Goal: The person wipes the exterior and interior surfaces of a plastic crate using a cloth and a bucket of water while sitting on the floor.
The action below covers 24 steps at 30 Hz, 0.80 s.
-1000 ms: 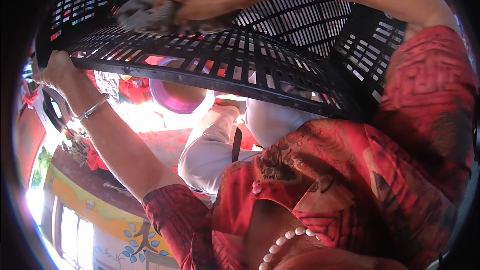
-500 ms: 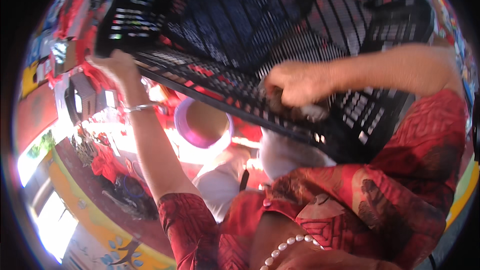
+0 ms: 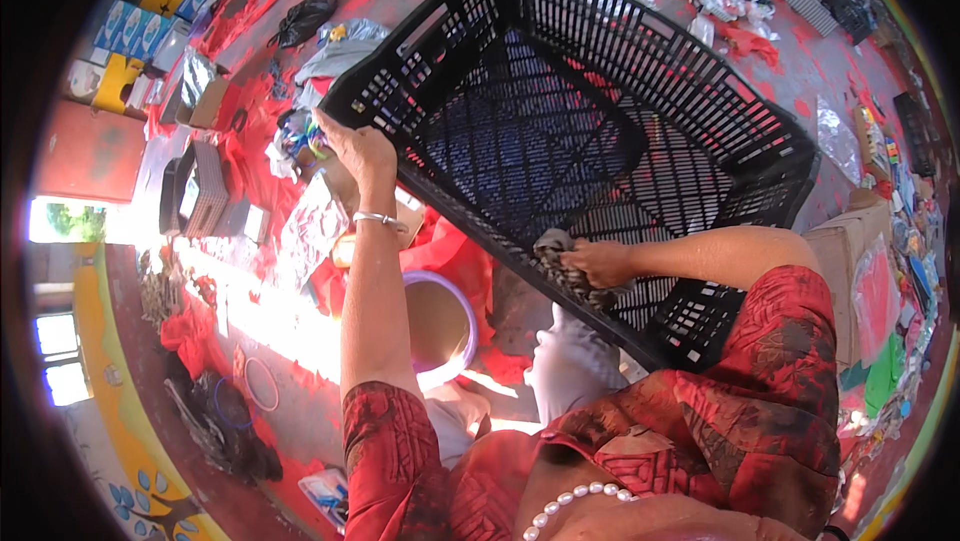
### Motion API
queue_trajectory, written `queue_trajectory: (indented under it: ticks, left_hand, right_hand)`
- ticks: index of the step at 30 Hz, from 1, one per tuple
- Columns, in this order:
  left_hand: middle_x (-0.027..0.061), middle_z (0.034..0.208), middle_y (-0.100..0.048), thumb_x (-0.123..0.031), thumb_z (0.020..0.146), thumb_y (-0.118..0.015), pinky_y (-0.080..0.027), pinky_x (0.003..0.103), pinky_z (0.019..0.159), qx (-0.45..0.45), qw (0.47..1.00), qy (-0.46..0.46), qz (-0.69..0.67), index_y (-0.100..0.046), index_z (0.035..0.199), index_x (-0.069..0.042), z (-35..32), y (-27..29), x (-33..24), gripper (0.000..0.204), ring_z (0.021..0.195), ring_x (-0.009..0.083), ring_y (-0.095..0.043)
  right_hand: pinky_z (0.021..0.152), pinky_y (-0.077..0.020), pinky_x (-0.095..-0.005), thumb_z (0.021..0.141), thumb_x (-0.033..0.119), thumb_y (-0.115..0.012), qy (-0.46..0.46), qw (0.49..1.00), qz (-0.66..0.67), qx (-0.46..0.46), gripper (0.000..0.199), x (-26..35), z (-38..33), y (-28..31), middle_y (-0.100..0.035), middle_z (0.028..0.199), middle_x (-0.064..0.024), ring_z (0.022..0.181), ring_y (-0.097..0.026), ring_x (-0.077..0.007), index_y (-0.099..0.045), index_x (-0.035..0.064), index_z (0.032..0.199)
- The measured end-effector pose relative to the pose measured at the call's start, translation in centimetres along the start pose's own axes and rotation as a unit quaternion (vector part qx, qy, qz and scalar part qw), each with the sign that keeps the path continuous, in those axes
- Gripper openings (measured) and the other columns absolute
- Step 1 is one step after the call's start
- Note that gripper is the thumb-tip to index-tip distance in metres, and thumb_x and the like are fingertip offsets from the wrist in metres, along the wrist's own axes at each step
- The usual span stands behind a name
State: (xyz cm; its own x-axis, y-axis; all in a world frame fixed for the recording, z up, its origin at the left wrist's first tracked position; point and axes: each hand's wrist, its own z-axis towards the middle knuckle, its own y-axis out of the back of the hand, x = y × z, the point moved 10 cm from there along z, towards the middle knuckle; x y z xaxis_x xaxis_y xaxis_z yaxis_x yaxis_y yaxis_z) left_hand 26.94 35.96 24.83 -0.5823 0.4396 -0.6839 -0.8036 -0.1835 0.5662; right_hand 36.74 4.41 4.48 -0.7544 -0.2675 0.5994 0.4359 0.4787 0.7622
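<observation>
A large black plastic crate (image 3: pixel 660 46) with slatted walls is tilted in front of me, its open side toward me. My left hand (image 3: pixel 362 153), with a bracelet at the wrist, grips the crate's rim at the left corner. Inside the crate, my right hand (image 3: pixel 600 263) is closed on a bunched grey-brown cloth (image 3: pixel 560 253), pressed against the near wall. Under the crate's near edge, by my knees, stands a bucket (image 3: pixel 473 329) with a lilac rim and murky brownish contents.
Red scraps and plastic bags litter the floor around. To the right stands a cardboard box (image 3: pixel 850 241) beside a green cloth (image 3: pixel 884 373). At the left are an open carton (image 3: pixel 207 106), a black bag (image 3: pixel 303 21) and a pink hoop (image 3: pixel 261 384).
The crate has dropped lower and come more fully into view, still in my left hand. My right hand with the cloth has shifted slightly down along the near wall.
</observation>
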Motion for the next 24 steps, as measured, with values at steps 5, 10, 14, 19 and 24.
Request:
queue_trajectory:
  ticks: [5, 10, 14, 19, 24]
  left_hand:
    - [0.0268, 0.14, -0.02, 0.009, 0.07, -0.038, -0.015, 0.035, 0.109, -0.007, 1.0, 0.018, -0.006, -0.011, 0.137, 0.008, -0.6, 2.1, -0.1, 0.072, 0.132, 0.0349, -0.02]
    - [0.0269, 0.141, -0.019, 0.006, 0.072, -0.039, -0.02, 0.037, 0.107, -0.029, 0.999, -0.024, -0.011, -0.008, 0.138, 0.007, -0.8, 2.8, -0.1, 0.073, 0.129, 0.0373, -0.024]
    - [0.0299, 0.14, -0.015, -0.005, 0.075, -0.05, -0.023, 0.04, 0.105, -0.003, 1.0, 0.025, -0.012, 0.003, 0.137, 0.007, -1.0, 4.1, 1.2, 0.083, 0.126, 0.0427, -0.025]
    - [0.0227, 0.14, -0.021, -0.025, 0.066, -0.074, -0.029, 0.039, 0.103, 0.065, 0.905, 0.312, -0.282, 0.008, 0.139, -0.002, -7.9, 4.1, 1.6, 0.112, 0.124, 0.0338, -0.033]
    - [0.0108, 0.125, -0.045, -0.019, 0.064, -0.076, -0.03, 0.06, 0.093, 0.288, 0.706, 0.502, -0.407, -0.034, 0.127, -0.003, -22.0, 3.2, -4.3, 0.078, 0.119, 0.0295, -0.037]
  right_hand:
    - [0.063, -0.0493, -0.0335, 0.064, -0.005, -0.048, -0.144, 0.856, 0.487, -0.101, 0.022, 4.7, 4.5, 12.2, -0.063, 0.078, -0.0097, 0.072, -0.061, -0.0195, -0.059, -0.0009, 0.083]
    - [0.079, -0.0446, -0.0263, 0.066, -0.005, -0.055, -0.084, 0.897, 0.262, -0.347, 0.03, 10.7, -5.4, 27.1, -0.059, 0.088, -0.0059, 0.086, -0.055, -0.0143, -0.057, -0.0013, 0.096]
    - [0.079, -0.0453, -0.0262, 0.069, 0.006, -0.057, -0.26, 0.666, 0.408, -0.569, 0.03, 7.6, -24.9, 25.0, -0.06, 0.09, -0.0049, 0.086, -0.056, -0.0147, -0.059, 0.0023, 0.098]
    - [0.075, -0.0505, -0.0319, 0.074, 0.01, -0.06, -0.252, 0.402, 0.369, -0.799, 0.03, 12.8, -50.2, 16.0, -0.063, 0.096, -0.0107, 0.085, -0.062, -0.0206, -0.06, -0.0027, 0.1]
    - [0.066, -0.0532, -0.0325, 0.079, 0.016, -0.061, -0.242, 0.331, 0.505, -0.759, 0.024, 12.4, -54.6, 6.6, -0.063, 0.09, -0.0103, 0.077, -0.063, -0.0206, -0.06, -0.0008, 0.096]
